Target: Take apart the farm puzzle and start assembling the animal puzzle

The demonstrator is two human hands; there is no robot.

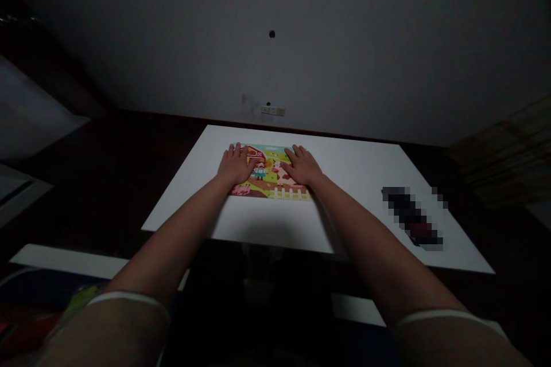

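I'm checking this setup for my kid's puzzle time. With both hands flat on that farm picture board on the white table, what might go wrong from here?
1. The room is dim, so small details on the farm picture board are hard to see.
2. The left hand and right hand cover its two sides; pressing or sliding may push it across the smooth white table.
3. A dark object lies near the table's right edge, where a sweeping arm might knock it off.

Both hands point(269, 166) lie flat on farm puzzle point(270, 175).
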